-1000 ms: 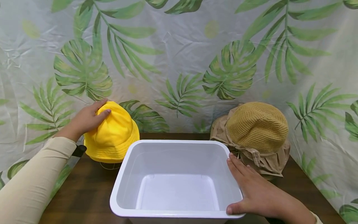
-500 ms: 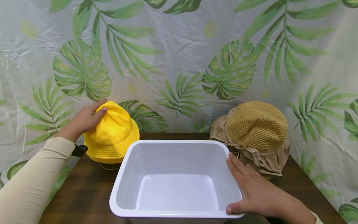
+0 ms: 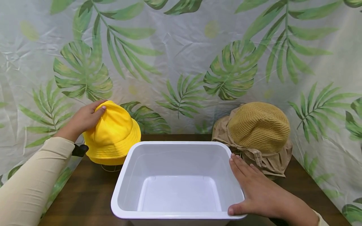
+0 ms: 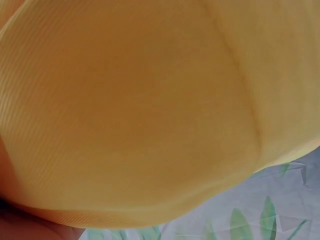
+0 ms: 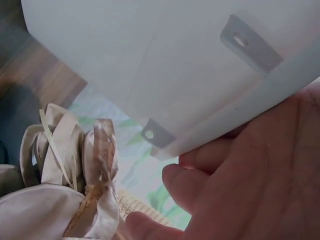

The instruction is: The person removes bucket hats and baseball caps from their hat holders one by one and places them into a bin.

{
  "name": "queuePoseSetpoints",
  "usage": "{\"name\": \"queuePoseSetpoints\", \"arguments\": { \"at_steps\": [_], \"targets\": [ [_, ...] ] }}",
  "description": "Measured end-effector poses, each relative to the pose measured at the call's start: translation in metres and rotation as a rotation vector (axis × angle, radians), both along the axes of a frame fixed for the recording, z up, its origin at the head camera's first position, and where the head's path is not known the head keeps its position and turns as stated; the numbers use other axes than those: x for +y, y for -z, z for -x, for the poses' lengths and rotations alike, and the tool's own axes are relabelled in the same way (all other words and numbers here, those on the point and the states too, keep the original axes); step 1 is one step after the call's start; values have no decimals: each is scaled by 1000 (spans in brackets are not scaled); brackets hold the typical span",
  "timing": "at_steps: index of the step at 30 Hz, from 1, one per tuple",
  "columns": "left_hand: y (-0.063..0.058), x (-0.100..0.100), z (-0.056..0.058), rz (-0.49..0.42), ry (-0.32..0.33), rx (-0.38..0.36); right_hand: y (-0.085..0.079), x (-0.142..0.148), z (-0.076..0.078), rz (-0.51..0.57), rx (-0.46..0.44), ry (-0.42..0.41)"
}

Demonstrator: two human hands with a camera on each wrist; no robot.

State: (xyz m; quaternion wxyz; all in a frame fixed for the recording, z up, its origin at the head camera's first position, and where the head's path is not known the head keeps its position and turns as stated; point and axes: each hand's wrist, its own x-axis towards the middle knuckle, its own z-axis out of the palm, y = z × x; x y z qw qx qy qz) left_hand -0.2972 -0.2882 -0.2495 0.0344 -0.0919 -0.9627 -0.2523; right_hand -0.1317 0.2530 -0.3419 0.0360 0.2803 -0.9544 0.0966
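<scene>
Yellow hat (image 3: 118, 135) is left of centre in the head view, just past the tub's upper left corner; can't tell if they touch. The left hand (image 3: 86, 119) has it by the top of the crown, pinching cloth between the thumb (image 3: 100, 111) and the other fingers (image 3: 97, 103), which mostly go out of sight round the back. The cloth pulls up into a peak there. My guess is the top gets gripped because it's the easy bit to reach, and the brim can hang down and keep its shape. There's a thin wire thing (image 3: 109, 168) peeking out under the brim, probably a stand propping the hat up, though I can't tell whether the hat's weight is on it.

The right hand (image 3: 260, 188) is lower right, fingers pretty straight and close together along the tub's right edge, thumb spread away onto the near corner of the rim. Looks like it's steadying the white tub (image 3: 181, 215), which sits bottom centre on the dark table (image 3: 79, 197), mouth up. The right wrist view backs that up: fingers against the rim from outside, not curled round it.

Right of centre, behind the tub, a knit hat (image 3: 258, 127) sits on a tan hat (image 3: 275, 164) with ties, likely stacked to save space.
</scene>
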Motion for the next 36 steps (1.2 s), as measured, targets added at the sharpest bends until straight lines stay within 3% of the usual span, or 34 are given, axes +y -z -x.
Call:
{"name": "queuePoseSetpoints", "arguments": {
  "at_steps": [7,24,36],
  "targets": [
    [-8,0,-1,-12,-9,20,-1,-1,-2,-21,-5,20],
    [-41,14,-9,-4,26,80,1,2,-1,15,-19,0],
    [-62,34,-21,-10,117,136,2,3,0,20,-25,0]
  ]
}}
